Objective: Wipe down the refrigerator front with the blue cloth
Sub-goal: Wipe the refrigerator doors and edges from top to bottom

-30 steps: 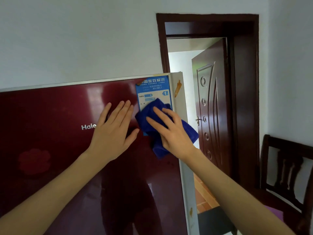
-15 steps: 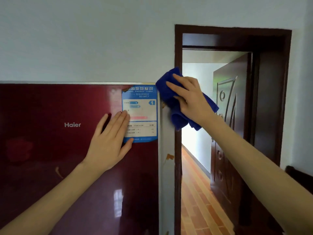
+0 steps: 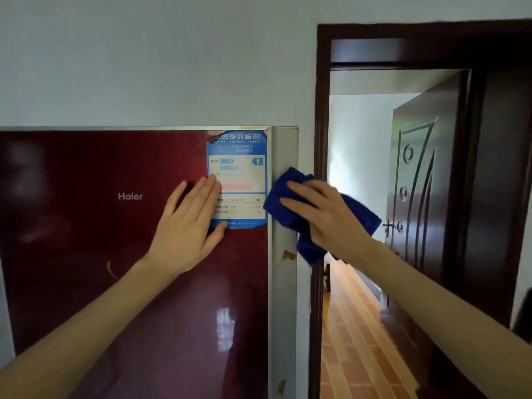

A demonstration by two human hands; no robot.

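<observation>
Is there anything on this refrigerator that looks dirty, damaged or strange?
Yes. An orange-brown mark stains the grey side panel near the blue cloth, a second lies lower on that panel, and a third on the red door. They may be rust or dried drips. The energy label looks worn at its top left corner.

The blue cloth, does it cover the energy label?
No, the right hand presses the blue cloth on the refrigerator's grey edge, beside the energy label.
</observation>
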